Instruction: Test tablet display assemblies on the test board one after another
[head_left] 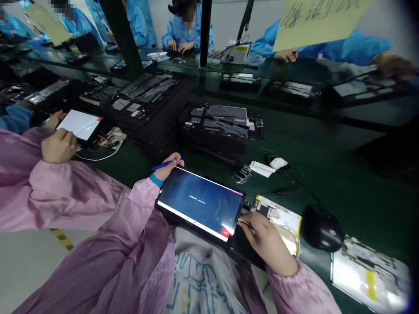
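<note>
A dark-framed tablet (199, 201) lies tilted in front of me, its blue screen lit with a small line of text and a red button at the lower right corner. My left hand (168, 168) is at the tablet's far left edge, shut on a blue stylus (166, 164). My right hand (265, 242) grips the tablet's lower right corner. To my left, a co-worker's hand (59, 146) in a pink sleeve (62, 196) rests beside a second tablet (79, 124), whose screen shows white.
Black trays (219, 124) holding opened devices and cables stand on the green bench (343, 192). Nearby lie a black computer mouse (322, 229), a yellow-and-white packet (278, 220), papers (369, 274) and a small white bundle (268, 165). Co-workers in blue sit beyond a dark partition post (205, 32).
</note>
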The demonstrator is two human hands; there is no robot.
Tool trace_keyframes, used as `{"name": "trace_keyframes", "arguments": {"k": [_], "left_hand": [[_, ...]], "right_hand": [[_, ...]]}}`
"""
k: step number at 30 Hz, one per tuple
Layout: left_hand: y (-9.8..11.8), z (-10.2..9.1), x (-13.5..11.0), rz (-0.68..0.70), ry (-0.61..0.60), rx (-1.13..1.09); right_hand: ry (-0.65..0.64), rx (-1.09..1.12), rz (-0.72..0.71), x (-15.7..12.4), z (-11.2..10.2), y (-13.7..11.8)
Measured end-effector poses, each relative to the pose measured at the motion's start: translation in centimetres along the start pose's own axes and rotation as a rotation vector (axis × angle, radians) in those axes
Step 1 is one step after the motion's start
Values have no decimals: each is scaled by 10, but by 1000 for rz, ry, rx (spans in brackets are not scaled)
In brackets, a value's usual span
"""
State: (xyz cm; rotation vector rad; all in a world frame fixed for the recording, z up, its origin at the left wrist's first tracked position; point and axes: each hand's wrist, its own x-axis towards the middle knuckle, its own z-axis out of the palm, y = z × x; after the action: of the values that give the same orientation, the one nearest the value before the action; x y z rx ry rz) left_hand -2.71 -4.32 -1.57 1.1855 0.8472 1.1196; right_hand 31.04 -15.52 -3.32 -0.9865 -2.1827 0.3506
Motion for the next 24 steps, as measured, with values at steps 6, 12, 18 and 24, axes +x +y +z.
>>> {"name": "trace_keyframes", "arguments": {"k": [6,12,18,24], "left_hand": [[-4,-5,0,8,-33,-13],[-4,-7,1,0,-52,-60],[-2,-6,5,-30,-62,-55],[-3,-6,7,-21,-62,-38]], "right_hand": [[-81,5,13,4,-2,2],[-84,-24,0,15,-4,4],[-9,-122,-95,8,0,10],[30,-114,-168,4,0,14]]}}
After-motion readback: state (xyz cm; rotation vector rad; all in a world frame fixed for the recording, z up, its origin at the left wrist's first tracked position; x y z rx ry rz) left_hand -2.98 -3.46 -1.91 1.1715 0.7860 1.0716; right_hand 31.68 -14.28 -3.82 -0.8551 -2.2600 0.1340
